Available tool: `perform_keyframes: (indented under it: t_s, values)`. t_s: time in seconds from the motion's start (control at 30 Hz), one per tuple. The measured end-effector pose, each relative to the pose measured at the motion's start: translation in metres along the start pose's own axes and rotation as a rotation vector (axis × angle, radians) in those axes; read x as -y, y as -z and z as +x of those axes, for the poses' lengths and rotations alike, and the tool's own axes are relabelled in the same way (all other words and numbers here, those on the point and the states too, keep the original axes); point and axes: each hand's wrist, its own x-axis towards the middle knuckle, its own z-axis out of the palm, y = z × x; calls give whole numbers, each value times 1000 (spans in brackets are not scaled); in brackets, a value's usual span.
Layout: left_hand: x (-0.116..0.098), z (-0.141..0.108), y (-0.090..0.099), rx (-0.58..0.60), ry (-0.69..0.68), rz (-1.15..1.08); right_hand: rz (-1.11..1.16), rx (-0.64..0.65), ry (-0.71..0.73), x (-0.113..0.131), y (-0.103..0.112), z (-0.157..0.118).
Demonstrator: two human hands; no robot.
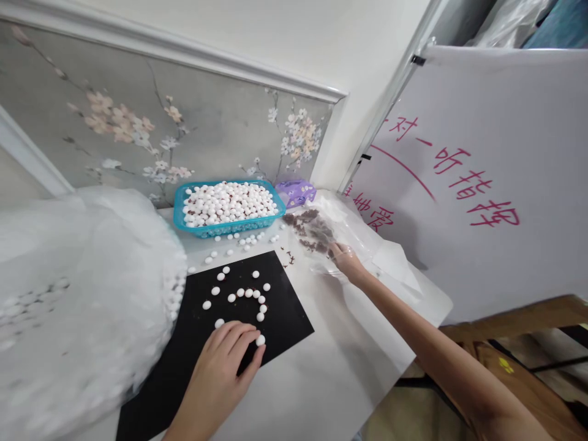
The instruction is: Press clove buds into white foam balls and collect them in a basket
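Observation:
My left hand [227, 361] is over a black sheet [287, 306], with a small white ball [260, 339] pinched between thumb and fingertips. Just beyond it, other white balls [248, 293] form a curve with bits of brown between them. A few more lie scattered on the sheet's left side. My right hand [345, 258] reaches to a clear plastic bag [358, 236] that holds small brown pieces [312, 228]. Its fingers are drawn together at the bag, and what they grip is too small to make out. Several loose brown pieces [289, 257] lie beside the bag.
A blue basket [229, 228] full of white balls stands against the wall, with loose balls in front. A purple packet [297, 193] sits beside it. At left, a large translucent bag [92, 257] of balls overlaps the sheet. A whiteboard [505, 135] with red writing borders the table's right.

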Motion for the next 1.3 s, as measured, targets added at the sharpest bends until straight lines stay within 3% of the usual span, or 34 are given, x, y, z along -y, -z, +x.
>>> perform_keyframes:
  t_s: [0.23, 0.43, 0.57, 0.73, 0.87, 1.1, 1.3]
  values:
    - [-1, 0, 0, -2, 1, -11, 64, 49, -31, 6, 13, -71]
    - [-1, -1, -1, 34, 24, -20, -86, 166, 96, 22, -16, -112]
    - [-2, -1, 1, 43, 34, -29, -359, 277, 286, 37, -46, -112]
    - [-4, -1, 3, 42, 21, -32, -445, 329, 403, 45, -61, -105]
    - [-6, 0, 4, 40, 15, -36, -477, 377, 427, 47, -57, -102]
    - [-7, 0, 3, 50, 28, -46, -239, 452, 380, 48, -38, -93]
    - [-6, 1, 2, 64, 25, -41, -137, 379, 425, 41, -32, -89]
